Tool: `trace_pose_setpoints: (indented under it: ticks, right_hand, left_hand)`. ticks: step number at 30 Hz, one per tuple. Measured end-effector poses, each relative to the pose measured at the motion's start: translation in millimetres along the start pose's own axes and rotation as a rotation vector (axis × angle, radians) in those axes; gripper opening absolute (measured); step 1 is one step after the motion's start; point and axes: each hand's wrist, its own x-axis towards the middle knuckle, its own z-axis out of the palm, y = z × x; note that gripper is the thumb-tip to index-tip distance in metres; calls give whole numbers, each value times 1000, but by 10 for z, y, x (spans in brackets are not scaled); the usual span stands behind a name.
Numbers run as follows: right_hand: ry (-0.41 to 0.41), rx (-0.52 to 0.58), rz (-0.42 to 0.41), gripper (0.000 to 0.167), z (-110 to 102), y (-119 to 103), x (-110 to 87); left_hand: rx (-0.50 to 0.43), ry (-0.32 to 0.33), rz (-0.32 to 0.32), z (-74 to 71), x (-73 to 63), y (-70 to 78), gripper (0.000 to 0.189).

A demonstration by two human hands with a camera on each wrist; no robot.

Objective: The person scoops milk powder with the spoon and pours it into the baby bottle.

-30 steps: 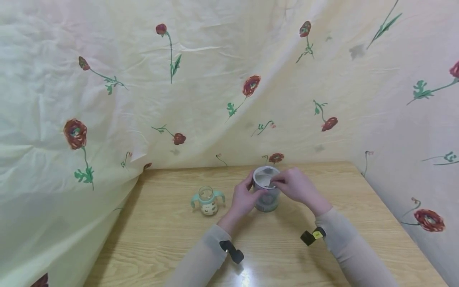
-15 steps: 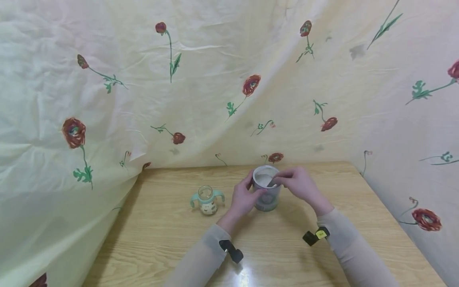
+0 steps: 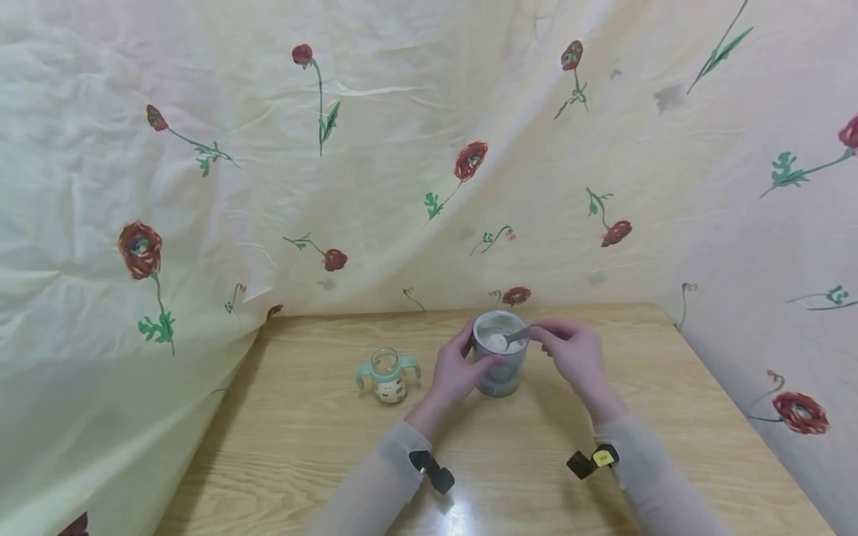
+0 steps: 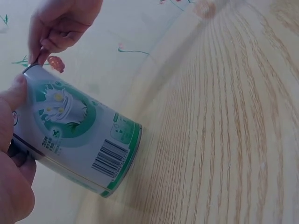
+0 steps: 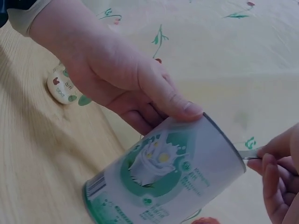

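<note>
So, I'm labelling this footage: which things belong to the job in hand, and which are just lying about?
In the job:
tin, held by left hand
spoon, in right hand

Untouched:
two-handled bottle, perhaps also needed
floral cloth, just backdrop

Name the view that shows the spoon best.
Head view: it looks into the can and shows most of the spoon. Right wrist shows only a short stretch of handle outside the can; left wrist shows none clearly.

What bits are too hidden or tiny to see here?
- Head: writing on the can, too small and blurry to read.
- Left wrist: the can's inside, hidden by its wall.
- Right wrist: bowl of the spoon, hidden by the can; most of the bottle, behind the left hand.
</note>
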Motion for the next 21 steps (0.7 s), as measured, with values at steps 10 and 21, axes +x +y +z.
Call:
trace_pose_setpoints:
  ticks: [10, 21]
  right_hand:
    - [113, 236, 103, 40, 37, 179, -112]
    - [242, 384, 156, 34, 111, 264, -132]
  left_hand:
    - [-18, 13, -9, 25, 15, -35, 96]
    - [-57, 36, -73, 25, 32, 15, 92]
